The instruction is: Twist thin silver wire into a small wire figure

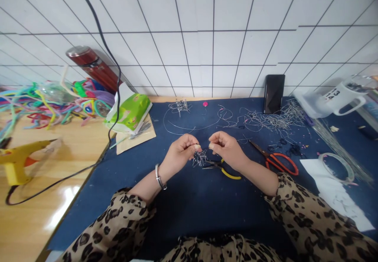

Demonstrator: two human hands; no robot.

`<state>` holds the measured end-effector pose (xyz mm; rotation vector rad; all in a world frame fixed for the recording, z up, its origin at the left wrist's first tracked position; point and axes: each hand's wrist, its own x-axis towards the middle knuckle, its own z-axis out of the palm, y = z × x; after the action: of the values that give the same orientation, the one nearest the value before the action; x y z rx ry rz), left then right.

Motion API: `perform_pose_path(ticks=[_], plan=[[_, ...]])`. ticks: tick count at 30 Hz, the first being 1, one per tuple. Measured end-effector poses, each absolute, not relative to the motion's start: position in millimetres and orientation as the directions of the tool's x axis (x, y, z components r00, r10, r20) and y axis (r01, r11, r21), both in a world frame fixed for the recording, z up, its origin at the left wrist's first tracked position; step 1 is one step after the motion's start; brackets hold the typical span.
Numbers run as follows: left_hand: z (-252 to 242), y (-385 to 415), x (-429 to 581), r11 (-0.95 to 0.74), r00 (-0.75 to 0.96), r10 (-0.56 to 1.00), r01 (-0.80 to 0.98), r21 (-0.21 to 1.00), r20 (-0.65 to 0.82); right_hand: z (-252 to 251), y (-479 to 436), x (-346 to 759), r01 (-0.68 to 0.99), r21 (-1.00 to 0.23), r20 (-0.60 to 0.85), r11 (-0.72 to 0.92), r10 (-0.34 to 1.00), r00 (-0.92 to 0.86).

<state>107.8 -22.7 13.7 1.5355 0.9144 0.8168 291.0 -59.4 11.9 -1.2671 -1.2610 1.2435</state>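
My left hand (180,151), a metal bangle on its wrist, is closed in a pinch on a small spiky bundle of wire (200,159). The wire ends fan out below the fingertips. Close by on the right, my right hand (226,148) is also pinched, its thumb against the forefinger. What sits between those fingers is too fine to make out. Yellow-handled pliers (230,175) lie on the dark blue cloth (183,207), just under the right hand. Orange-handled scissors (282,163) rest beyond the right wrist.
A tangle of wire pieces (274,122) and a black phone (273,94) lie at the back right, near a white mug (344,96). To the left are a green tissue pack (130,114), pipe cleaners (26,104), a red flask (96,69) and a yellow glue gun (17,161) with its cord.
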Motion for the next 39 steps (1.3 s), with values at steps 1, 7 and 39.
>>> perform_pose_path(ticks=[1, 7, 39], plan=[[14.1, -22.8, 108.2, -0.087, 0.464, 0.886, 0.124, 0.988, 0.02, 12.7, -59.9, 290.8, 0.058, -0.997, -0.045, -0.043, 0.998, -0.037], [21.9, -26.1, 110.8, -0.224, 0.494, 0.868, 0.293, 0.93, 0.053, 25.2, -67.4, 282.8, 0.004, -0.995, -0.101, -0.101, 0.994, -0.03], [15.7, -22.6, 97.2, -0.436, 0.641, 0.688, -0.01, 0.9, 0.34, 33.6, -74.7, 288.2, 0.561, -0.613, 0.519, 0.556, 0.819, -0.245]])
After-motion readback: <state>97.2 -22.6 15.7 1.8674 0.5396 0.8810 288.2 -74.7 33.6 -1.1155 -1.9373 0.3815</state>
